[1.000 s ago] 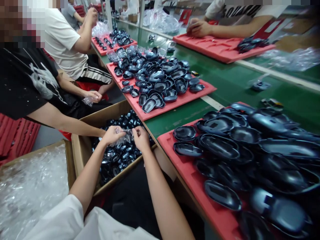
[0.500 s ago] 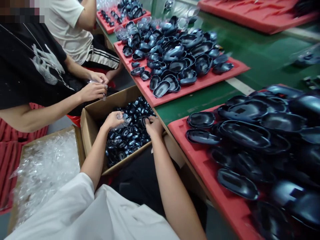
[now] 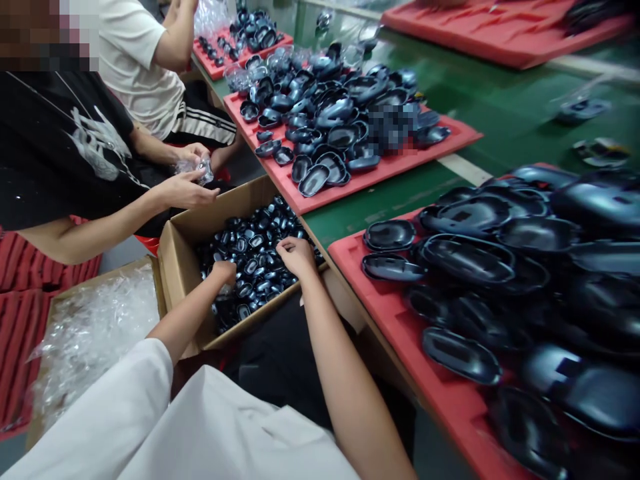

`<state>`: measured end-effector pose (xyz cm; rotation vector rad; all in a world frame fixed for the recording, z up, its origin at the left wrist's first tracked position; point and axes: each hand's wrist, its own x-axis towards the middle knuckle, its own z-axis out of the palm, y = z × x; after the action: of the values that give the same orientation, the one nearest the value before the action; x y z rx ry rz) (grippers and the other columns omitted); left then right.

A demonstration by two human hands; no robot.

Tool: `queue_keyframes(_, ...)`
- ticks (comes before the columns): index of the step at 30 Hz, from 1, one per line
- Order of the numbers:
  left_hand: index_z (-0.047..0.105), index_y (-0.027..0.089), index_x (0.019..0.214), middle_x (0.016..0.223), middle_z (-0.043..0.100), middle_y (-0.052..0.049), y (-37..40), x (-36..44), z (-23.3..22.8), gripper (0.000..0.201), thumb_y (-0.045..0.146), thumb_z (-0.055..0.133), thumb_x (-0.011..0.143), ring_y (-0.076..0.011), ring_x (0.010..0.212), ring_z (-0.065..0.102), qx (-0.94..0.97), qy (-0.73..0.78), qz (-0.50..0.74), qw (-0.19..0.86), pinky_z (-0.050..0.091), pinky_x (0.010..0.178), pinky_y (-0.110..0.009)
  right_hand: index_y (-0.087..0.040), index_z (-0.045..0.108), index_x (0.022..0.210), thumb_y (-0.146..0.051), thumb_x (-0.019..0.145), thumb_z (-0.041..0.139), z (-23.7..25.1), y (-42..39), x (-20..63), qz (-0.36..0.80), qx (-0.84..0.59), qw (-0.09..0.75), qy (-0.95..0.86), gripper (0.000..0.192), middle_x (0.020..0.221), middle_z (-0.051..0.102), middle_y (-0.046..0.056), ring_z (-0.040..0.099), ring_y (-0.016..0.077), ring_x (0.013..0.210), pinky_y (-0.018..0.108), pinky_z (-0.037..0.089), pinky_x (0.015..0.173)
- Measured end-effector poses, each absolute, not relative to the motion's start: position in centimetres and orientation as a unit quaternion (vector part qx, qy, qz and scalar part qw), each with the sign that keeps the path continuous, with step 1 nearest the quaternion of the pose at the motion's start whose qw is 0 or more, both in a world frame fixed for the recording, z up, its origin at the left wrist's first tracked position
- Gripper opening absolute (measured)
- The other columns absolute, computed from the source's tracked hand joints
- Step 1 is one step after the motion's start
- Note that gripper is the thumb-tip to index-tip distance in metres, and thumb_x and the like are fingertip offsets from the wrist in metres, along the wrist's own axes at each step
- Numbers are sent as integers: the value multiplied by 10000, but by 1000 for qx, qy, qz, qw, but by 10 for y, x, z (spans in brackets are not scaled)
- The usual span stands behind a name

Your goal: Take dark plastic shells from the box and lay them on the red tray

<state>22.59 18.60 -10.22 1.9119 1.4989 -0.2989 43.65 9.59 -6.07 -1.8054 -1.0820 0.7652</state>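
Observation:
An open cardboard box (image 3: 173, 263) in front of me holds a heap of small, dark blue glossy plastic shells (image 3: 257, 267). My left hand (image 3: 225, 272) is over the left part of the heap, curled in, its fingers mostly hidden from me. A faint clear patch shows just below it, too unclear to name. My right hand (image 3: 299, 256) hovers above the right side of the heap. Its thumb and fingertips are drawn together, and I cannot make out whether anything small is between them.
Red foam trays (image 3: 353, 257) piled with larger dark shells (image 3: 467, 260) stand on the green table (image 3: 370, 207) to my right. A carton of clear plastic bags (image 3: 107, 320) sits left. Beside the box, a co-worker's hands (image 3: 187, 190) hold clear plastic. Another person sits farther back.
My left hand has moved lower over the shells, and the clear plastic bag it held no longer shows plainly. My right hand has shifted slightly left; the shell at its fingertips is no longer visible.

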Motion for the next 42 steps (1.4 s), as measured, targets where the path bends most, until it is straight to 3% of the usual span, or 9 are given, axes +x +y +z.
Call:
queue_keyframes(7, 644, 182, 628, 645, 649, -64, 199, 233, -80, 247, 351, 813, 565, -248, 750, 659, 706, 563, -8, 428, 509, 729, -329, -204, 594, 646, -237, 791, 602, -59, 91, 436, 330, -706, 444, -442, 149, 626, 640, 16, 600, 175, 604, 297, 484, 645)
queue_keyframes(12, 600, 171, 741, 613, 569, -13, 193, 261, -60, 471, 628, 691, 671, -142, 559, 540, 559, 528, 201, 607, 477, 577, -276, -188, 637, 978, -366, 726, 768, -63, 89, 422, 347, -669, 474, -456, 335, 1016, 718, 77, 604, 144, 650, 325, 529, 712)
queue_keyframes(16, 548, 183, 698, 561, 493, 26, 181, 279, -49, 464, 593, 751, 617, -109, 490, 468, 489, 481, 177, 706, 465, 535, -268, -204, 624, 1039, -294, 850, 591, -65, 96, 419, 337, -626, 566, -418, 211, 1052, 713, 73, 668, 186, 861, 340, 549, 811)
queue_keyframes(20, 661, 171, 888, 596, 533, 32, 178, 269, -32, 513, 580, 802, 612, -119, 526, 463, 677, 472, 189, 532, 394, 535, -242, -228, 646, 943, -246, 836, 536, -65, 96, 431, 304, -651, 584, -378, 155, 950, 710, 36, 650, 202, 865, 336, 547, 782)
queue_keyframes(24, 695, 194, 1174, 633, 576, 43, 175, 257, -22, 668, 571, 823, 638, -136, 586, 493, 823, 398, 179, 365, 408, 618, -245, -212, 632, 771, -138, 666, 607, -64, 93, 432, 340, -685, 521, -380, 131, 689, 617, -16, 580, 168, 655, 285, 498, 655)
queue_keyframes(28, 748, 163, 926, 622, 596, 17, 168, 264, -25, 450, 576, 697, 756, -125, 568, 465, 843, 346, 131, 391, 390, 610, -245, -204, 605, 863, -262, 667, 714, -53, 90, 424, 385, -603, 569, -406, 232, 754, 617, -14, 537, 133, 626, 251, 457, 617)
queue_keyframes(32, 571, 166, 595, 547, 502, 15, 164, 272, -27, 466, 586, 609, 792, -105, 527, 405, 789, 375, 163, 460, 344, 544, -233, -221, 446, 665, -471, 865, 566, -39, 82, 424, 315, -608, 551, -477, 342, 619, 478, -32, 436, 123, 593, 256, 369, 594)
queue_keyframes(35, 545, 167, 570, 531, 498, 10, 166, 271, -22, 461, 580, 631, 755, -102, 512, 403, 767, 375, 150, 499, 331, 524, -232, -225, 341, 615, -536, 929, 449, -35, 77, 425, 322, -591, 527, -519, 455, 570, 355, -40, 365, 123, 576, 268, 317, 576)
queue_keyframes(42, 610, 153, 669, 578, 568, -15, 165, 270, -20, 469, 615, 640, 748, -120, 523, 458, 740, 343, 133, 562, 361, 521, -239, -239, 325, 620, -572, 919, 434, -40, 85, 430, 331, -582, 581, -462, 461, 578, 336, -34, 369, 126, 551, 264, 343, 551)
